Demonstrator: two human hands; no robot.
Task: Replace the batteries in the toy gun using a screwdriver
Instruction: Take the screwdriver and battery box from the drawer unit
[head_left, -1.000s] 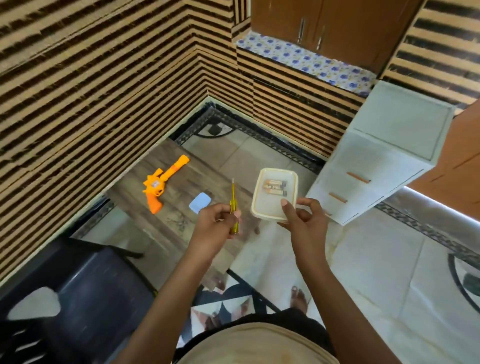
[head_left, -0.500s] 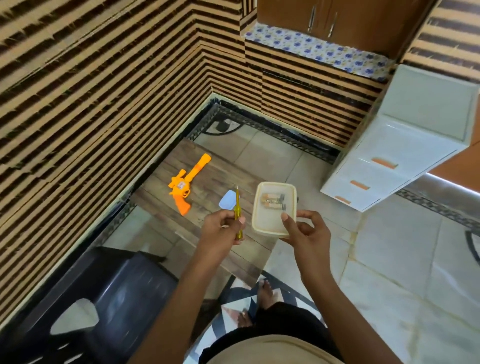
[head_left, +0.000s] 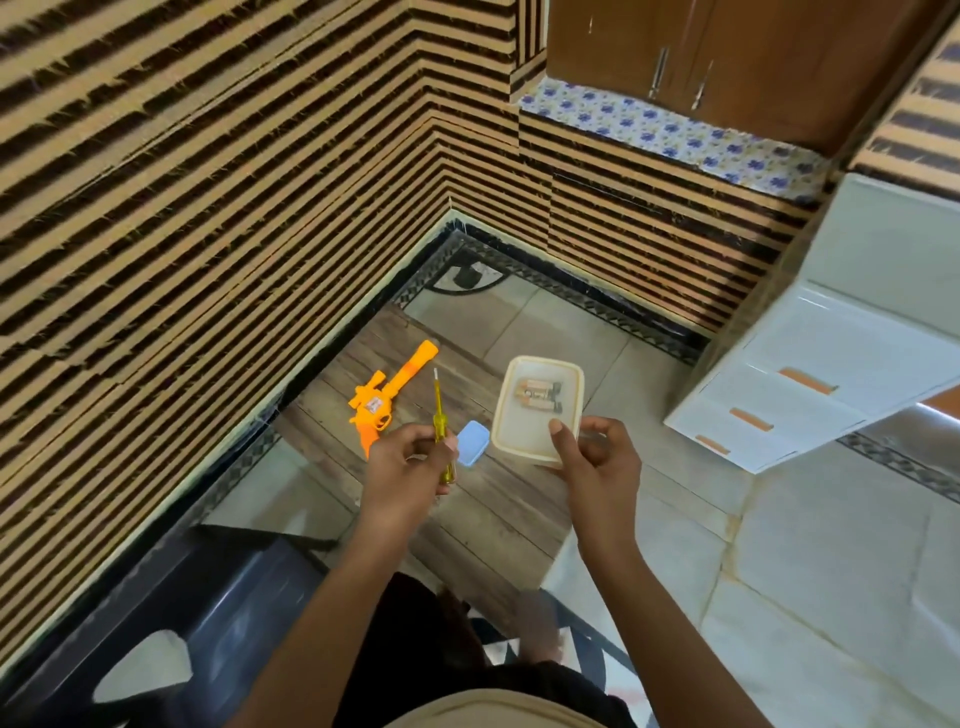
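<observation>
Near the counter's wall edge lies the toy gun (head_left: 387, 397), barrel pointing away, nearest the left hand (head_left: 402, 470) gripping the screwdriver (head_left: 440, 431); the right hand (head_left: 597, 462) clasps the battery tub (head_left: 535, 447).

a home interior, a tiled corner of a lived-in room. striped tan-and-dark wall panels (head_left: 208, 182) are running along two walls and meeting at the corner. glossy pale floor tiles (head_left: 831, 571) with a dark patterned border (head_left: 571, 296) are reflecting light. brown wooden cupboard doors (head_left: 727, 47) with metal handles are sitting above a ledge covered in blue-flowered lining (head_left: 675, 132). a white plastic drawer unit (head_left: 841, 358) with orange handles is standing at the right. a low wooden table (head_left: 493, 499) is standing in the corner, and a dark plastic chair (head_left: 171, 623) is showing at lower left. bare feet (head_left: 540, 639) are standing on the floor, suggesting indoors at home.
</observation>
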